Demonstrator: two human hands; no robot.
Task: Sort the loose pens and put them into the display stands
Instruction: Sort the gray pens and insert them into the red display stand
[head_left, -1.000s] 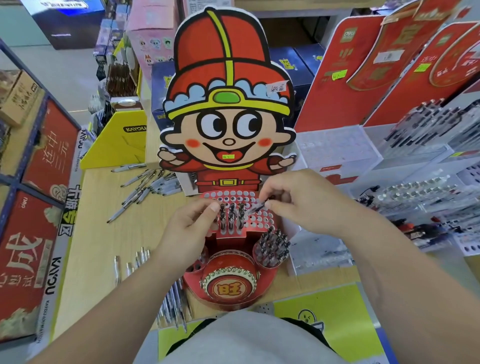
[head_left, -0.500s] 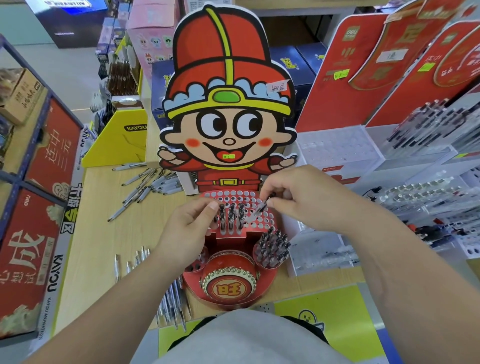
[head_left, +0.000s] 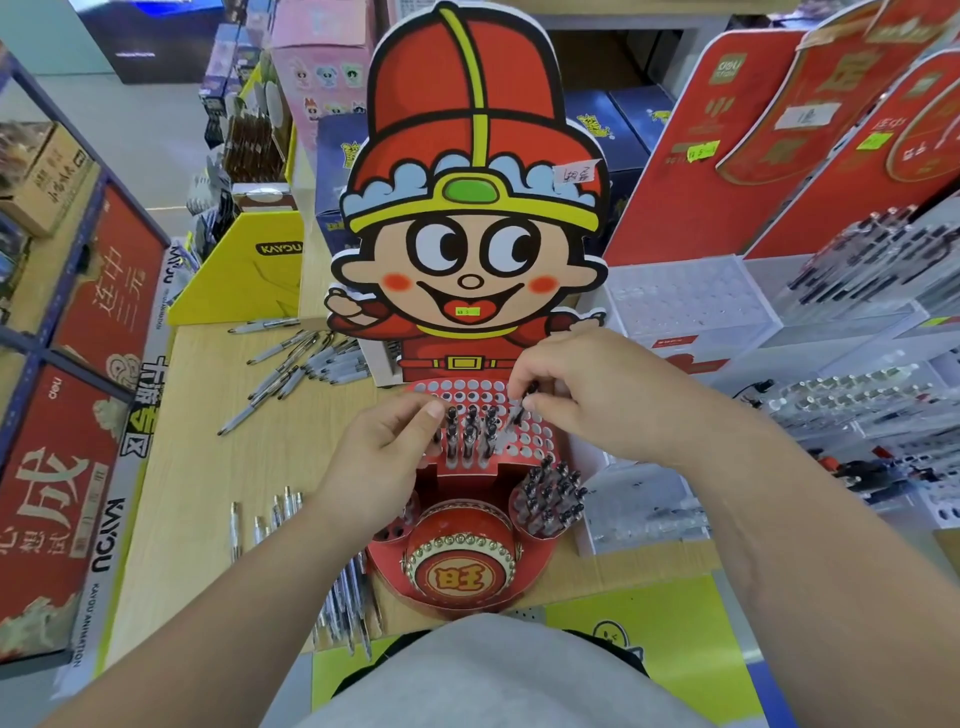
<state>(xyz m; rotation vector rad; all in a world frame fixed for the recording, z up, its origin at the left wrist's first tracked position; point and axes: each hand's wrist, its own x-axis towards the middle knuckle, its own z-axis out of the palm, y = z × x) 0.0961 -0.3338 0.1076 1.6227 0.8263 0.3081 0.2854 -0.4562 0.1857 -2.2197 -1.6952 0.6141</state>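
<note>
Pen (head_left: 521, 411) in right fingers (head_left: 543, 403) over red stand (head_left: 467, 480)

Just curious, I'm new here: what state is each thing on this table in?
Right hand: pinches a dark pen, tip at the holes.
Left hand: touches upright pens; grip unclear.
Red cardboard cartoon stand's hole panel: mostly empty.
Dark pens in its right cup: packed upright.
Loose silver pens: lying on the wooden table.
Clear plastic stand: top holes empty.

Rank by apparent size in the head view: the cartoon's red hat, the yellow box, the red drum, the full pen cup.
1. red hat
2. yellow box and red drum: look about alike; the box stands farther away, so unranked
3. full pen cup, smallest
</note>
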